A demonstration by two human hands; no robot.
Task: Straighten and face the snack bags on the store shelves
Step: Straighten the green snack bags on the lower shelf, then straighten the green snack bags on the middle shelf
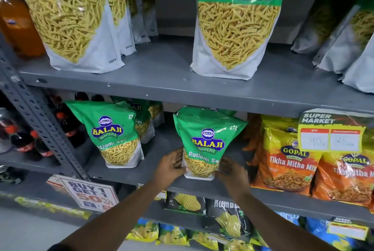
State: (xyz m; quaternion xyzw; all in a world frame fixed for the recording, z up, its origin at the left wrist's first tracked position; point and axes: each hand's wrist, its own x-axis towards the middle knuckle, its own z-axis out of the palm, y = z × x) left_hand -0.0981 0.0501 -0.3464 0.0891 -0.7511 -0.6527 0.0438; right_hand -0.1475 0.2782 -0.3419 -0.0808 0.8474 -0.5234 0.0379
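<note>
A green Balaji Ratlami Sev bag (206,139) stands upright at the front edge of the middle grey shelf (141,174), facing me. My left hand (172,164) grips its lower left side and my right hand (228,172) holds its lower right side. A second small Ratlami Sev bag (113,135) stands to the left, tilted slightly, with more bags behind it. On the upper shelf (162,87) two large Ratlami Sev bags, one at the left (74,22) and one in the middle (234,26), stand upright.
Orange Gopal Tikha Mitha Mix bags (287,161) stand to the right, partly behind a yellow price tag (329,133). Dark soda bottles (26,139) sit at left beyond a slotted upright post (36,119). A "Buy 1 Get 1" sign (91,194) hangs lower left. Chip bags (188,204) fill the lower shelves.
</note>
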